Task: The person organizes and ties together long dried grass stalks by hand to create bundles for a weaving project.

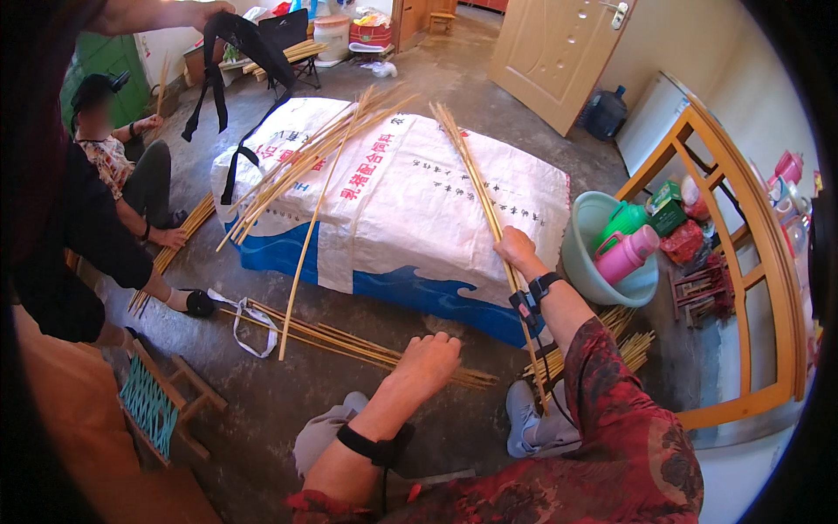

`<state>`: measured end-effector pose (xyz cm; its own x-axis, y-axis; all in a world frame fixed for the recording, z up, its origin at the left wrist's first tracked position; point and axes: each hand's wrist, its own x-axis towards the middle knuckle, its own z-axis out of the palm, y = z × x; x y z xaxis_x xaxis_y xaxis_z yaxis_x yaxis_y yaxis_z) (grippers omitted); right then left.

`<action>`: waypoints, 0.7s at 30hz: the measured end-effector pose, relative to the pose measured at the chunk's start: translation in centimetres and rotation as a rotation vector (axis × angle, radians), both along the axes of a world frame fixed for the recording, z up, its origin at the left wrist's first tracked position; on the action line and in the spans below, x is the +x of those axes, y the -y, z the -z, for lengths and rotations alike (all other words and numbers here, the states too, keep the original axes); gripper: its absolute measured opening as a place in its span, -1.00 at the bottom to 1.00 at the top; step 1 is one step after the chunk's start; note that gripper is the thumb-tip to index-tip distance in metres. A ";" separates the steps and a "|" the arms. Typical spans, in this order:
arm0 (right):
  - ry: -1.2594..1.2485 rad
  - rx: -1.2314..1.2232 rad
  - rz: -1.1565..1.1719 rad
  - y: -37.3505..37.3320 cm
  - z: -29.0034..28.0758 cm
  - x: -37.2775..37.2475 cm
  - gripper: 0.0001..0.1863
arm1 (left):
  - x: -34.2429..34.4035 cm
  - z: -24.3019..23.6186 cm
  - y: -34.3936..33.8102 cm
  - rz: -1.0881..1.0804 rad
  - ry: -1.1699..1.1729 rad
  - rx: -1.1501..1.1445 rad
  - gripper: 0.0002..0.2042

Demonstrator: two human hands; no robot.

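Note:
My right hand (518,249) is closed around a thin bundle of long dry stalks (476,175). The bundle slants across a low block covered in white and blue woven sacking (419,214), and its lower end runs down past my wrist toward the floor. My left hand (429,360) is curled shut in front of the block; whether anything is inside its fingers is hidden. A loose pile of dry stalks (327,153) lies on the left part of the covering. One longer stalk (305,253) hangs over the near edge.
More stalks lie on the floor (358,342) and beside my shoe (521,415). At the right, a pale green basin (580,258) holds flasks, near a wooden frame (751,349). A standing person holds black straps (249,44); another sits near stalks (188,231). A small stool (161,393) stands lower left.

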<state>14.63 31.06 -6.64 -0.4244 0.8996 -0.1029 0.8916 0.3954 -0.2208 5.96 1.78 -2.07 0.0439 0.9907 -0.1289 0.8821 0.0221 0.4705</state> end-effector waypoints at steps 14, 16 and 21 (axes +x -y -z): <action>-0.013 -0.012 -0.005 1.5 -0.9 0.2 -0.61 | 0.2 -0.3 0.1 0.016 -0.017 -0.048 -0.81; -0.014 -0.030 -0.004 1.2 -0.4 0.4 -0.61 | 0.3 -0.3 0.0 0.025 -0.015 -0.034 -0.80; 0.008 -0.069 0.038 1.2 -0.2 0.3 -0.63 | 0.3 -0.2 -0.1 0.009 -0.015 -0.048 -0.82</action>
<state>14.96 29.89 -6.42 -0.3888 0.9057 -0.1690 0.9076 0.3450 -0.2391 6.22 1.83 -1.82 0.0504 0.9828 -0.1774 0.8892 0.0367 0.4561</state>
